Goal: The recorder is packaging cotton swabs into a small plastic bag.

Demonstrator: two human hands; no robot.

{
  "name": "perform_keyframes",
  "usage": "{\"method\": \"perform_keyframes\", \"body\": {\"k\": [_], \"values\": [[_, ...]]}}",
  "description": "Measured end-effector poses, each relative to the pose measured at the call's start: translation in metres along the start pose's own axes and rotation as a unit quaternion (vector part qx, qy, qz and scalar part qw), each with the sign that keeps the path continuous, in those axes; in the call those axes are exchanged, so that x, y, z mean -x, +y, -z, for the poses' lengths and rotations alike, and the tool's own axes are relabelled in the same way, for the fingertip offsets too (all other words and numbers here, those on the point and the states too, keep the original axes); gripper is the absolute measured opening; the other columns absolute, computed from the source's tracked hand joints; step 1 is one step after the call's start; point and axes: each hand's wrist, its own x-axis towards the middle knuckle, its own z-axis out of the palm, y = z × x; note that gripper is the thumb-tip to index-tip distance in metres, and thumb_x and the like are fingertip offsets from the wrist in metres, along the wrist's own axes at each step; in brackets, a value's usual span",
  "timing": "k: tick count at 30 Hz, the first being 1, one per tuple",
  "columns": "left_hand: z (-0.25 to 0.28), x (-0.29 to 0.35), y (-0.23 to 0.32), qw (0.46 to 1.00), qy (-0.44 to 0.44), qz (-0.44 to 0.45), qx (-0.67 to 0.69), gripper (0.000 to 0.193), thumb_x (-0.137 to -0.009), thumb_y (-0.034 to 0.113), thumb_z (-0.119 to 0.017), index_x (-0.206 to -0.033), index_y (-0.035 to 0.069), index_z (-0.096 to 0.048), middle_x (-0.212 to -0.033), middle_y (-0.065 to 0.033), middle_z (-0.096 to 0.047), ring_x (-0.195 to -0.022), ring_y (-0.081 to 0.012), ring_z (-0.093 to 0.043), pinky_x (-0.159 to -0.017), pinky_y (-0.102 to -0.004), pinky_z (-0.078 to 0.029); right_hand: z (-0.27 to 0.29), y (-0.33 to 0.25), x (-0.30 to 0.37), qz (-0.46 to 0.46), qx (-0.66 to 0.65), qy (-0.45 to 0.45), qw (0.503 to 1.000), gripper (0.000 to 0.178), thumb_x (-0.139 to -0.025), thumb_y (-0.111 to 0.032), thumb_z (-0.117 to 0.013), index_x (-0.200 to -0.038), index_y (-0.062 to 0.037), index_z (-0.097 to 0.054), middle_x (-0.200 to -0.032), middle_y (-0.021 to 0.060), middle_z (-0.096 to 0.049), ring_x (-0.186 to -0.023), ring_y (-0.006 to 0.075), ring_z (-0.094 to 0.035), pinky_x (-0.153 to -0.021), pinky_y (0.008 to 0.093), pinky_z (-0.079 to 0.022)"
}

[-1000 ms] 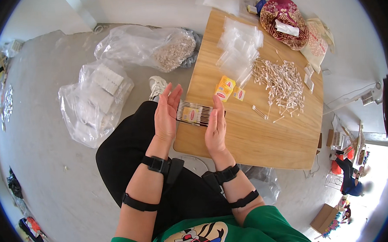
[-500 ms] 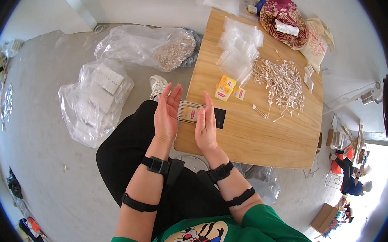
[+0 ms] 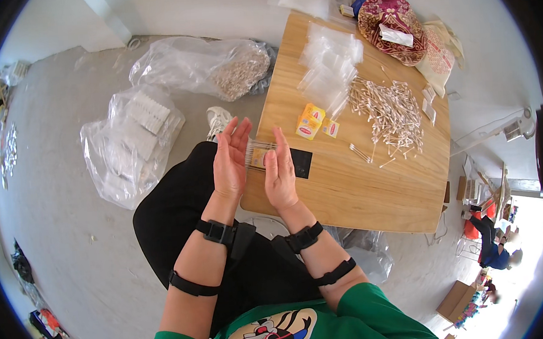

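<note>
Between my facing palms is a pack of cotton swabs [image 3: 255, 155], with a yellow card among the pale sticks, partly hidden behind my right thumb. My left hand [image 3: 229, 162] presses its left end with fingers stretched upward. My right hand [image 3: 280, 175] presses the other end, fingers straight. Just right of that hand, a flat black rectangle [image 3: 302, 163] lies on the wooden table [image 3: 359, 195]. Yellow cards [image 3: 310, 120] sit in a small stack beyond my hands, a single card [image 3: 330, 127] beside them. Further right spreads a heap of loose cotton swabs [image 3: 391, 117].
Clear plastic bags [image 3: 330, 62] lie along the table's far side, near a red patterned cushion [image 3: 392, 28] and a cloth bag [image 3: 437, 56]. Large clear sacks [image 3: 132, 146] of white packs and swabs [image 3: 239, 73] stand on the floor at left. A person [image 3: 494, 250] sits far right.
My right hand has shifted slightly left and covers more of the pack. The palms have come a little closer together. The whole view has moved slightly.
</note>
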Motion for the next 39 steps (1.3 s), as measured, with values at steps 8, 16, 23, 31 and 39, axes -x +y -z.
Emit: {"method": "perform_keyframes", "body": {"k": [8, 16, 23, 31, 39], "values": [[-0.012, 0.01, -0.007, 0.985, -0.12, -0.012, -0.121, 0.061, -0.107, 0.048, -0.028, -0.148, 0.003, -0.035, -0.151, -0.0118, -0.042, -0.143, -0.0213, -0.035, -0.118, -0.0337, -0.023, 0.049, -0.001, 0.001, -0.05, -0.131, 0.068, 0.988, 0.044, -0.108, -0.019, -0.034, -0.145, 0.0039, -0.037, -0.146, 0.0159, -0.045, -0.137, 0.0238, -0.04, -0.116, 0.0365, -0.026], [-0.005, 0.006, -0.019, 0.972, -0.15, 0.018, -0.18, 0.06, -0.107, 0.047, -0.028, -0.148, 0.005, -0.036, -0.153, -0.0074, -0.042, -0.142, -0.0186, -0.035, -0.107, -0.0291, -0.031, 0.138, 0.038, 0.016, -0.028, 0.174, 0.197, 0.965, 0.029, -0.089, -0.002, -0.063, -0.117, -0.0036, -0.06, -0.113, 0.0138, -0.06, -0.099, 0.0283, -0.06, -0.084, 0.0369, -0.05], [-0.036, 0.036, -0.026, 0.856, -0.234, -0.069, -0.456, 0.051, -0.107, 0.039, -0.036, -0.138, 0.002, -0.052, -0.14, -0.013, -0.056, -0.135, -0.0241, -0.046, -0.115, -0.0358, -0.029, 0.214, 0.079, 0.013, -0.032, 0.38, 0.179, 0.907, 0.02, -0.081, -0.01, -0.073, -0.1, -0.0103, -0.068, -0.098, 0.01, -0.061, -0.092, 0.0318, -0.057, -0.081, 0.0416, -0.048], [-0.075, 0.05, -0.073, 0.702, -0.321, -0.225, -0.595, 0.043, -0.098, 0.017, -0.055, -0.139, 0.003, -0.05, -0.143, -0.0193, -0.049, -0.135, -0.0367, -0.044, -0.114, -0.0477, -0.033, 0.193, 0.064, 0.018, 0.008, 0.33, 0.181, 0.927, 0.006, -0.078, -0.009, -0.072, -0.083, -0.0082, -0.068, -0.084, 0.0101, -0.059, -0.084, 0.0327, -0.058, -0.075, 0.0423, -0.048], [-0.075, 0.054, -0.104, 0.54, -0.308, -0.271, -0.735, 0.054, -0.095, 0.023, -0.058, -0.143, 0.003, -0.046, -0.153, -0.0122, -0.04, -0.143, -0.0267, -0.036, -0.117, -0.0471, -0.029, 0.186, 0.051, 0.04, 0.032, 0.239, 0.112, 0.964, 0.005, -0.079, -0.006, -0.07, -0.084, -0.0071, -0.068, -0.079, 0.0099, -0.061, -0.077, 0.0319, -0.06, -0.069, 0.0413, -0.05]]}}
